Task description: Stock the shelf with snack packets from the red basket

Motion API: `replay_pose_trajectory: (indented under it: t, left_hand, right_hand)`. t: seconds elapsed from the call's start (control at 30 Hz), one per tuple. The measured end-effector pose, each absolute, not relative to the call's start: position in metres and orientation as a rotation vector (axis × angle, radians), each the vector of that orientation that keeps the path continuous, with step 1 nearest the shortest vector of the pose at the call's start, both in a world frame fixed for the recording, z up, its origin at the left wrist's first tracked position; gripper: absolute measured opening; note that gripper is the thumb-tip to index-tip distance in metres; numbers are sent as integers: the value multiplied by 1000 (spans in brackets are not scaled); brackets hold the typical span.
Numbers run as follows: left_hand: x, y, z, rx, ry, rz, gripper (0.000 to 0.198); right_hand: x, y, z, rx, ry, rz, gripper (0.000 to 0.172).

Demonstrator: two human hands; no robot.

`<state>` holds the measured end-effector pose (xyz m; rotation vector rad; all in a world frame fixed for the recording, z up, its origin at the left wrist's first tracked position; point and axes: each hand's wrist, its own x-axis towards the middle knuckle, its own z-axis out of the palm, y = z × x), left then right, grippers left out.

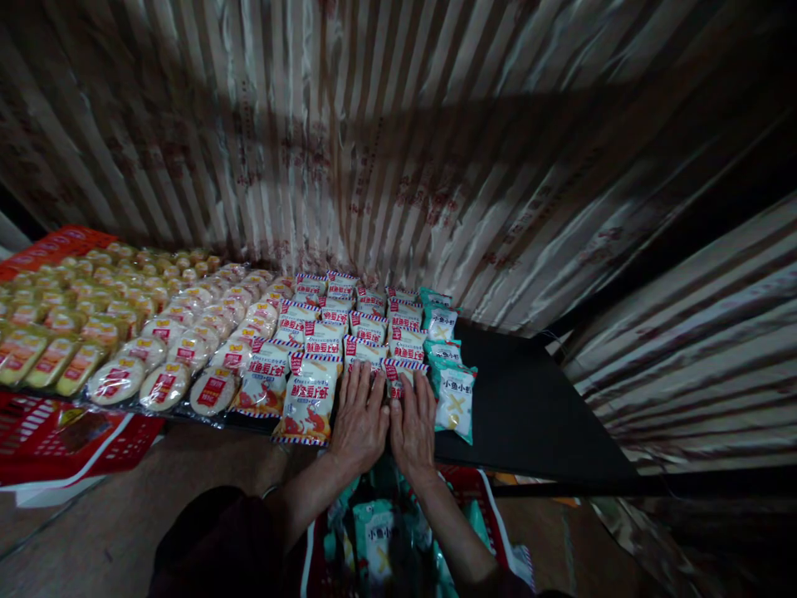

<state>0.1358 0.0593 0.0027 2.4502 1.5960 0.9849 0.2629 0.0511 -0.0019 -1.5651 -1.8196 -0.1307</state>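
Rows of white snack bags with red lettering (pixel 307 397) lie on a black shelf (pixel 523 407). My left hand (pixel 359 419) rests flat on a bag near the front edge, fingers stretched forward. Beside it, my right hand (pixel 413 423) lies on the neighbouring bag, its fingers also extended; the two thumbs are close together. Both hands partly cover the bags beneath them. Just right of my right hand is a column of teal-edged bags (pixel 454 400). Below my forearms, a red basket (pixel 491 515) holds more teal bags (pixel 378 540), partly hidden by my arms.
Round wrapped cakes (pixel 165 386) and yellow wrapped cakes (pixel 53 361) fill the shelf's left side. An orange-red box (pixel 62 245) stands at the far left. Another red basket (pixel 31 440) is below the left edge. A striped curtain (pixel 374 149) hangs behind the shelf.
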Motion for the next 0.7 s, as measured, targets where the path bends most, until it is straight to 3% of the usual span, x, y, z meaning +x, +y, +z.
replay_pose_trajectory:
  t: [0.3,0.53,0.7]
  left_hand:
    - [149,81,17,2431,1704,1066,44]
    - [164,111,44,2338,1766,1141,49]
    - [169,136,39,2236,1823,1081,48]
  right_hand:
    - [270,74,28,-1646,-1889,-299,49]
    - [284,144,70,-1760,-1997,-214,46]
    - [287,178,66,-1961,-2103,-104,46]
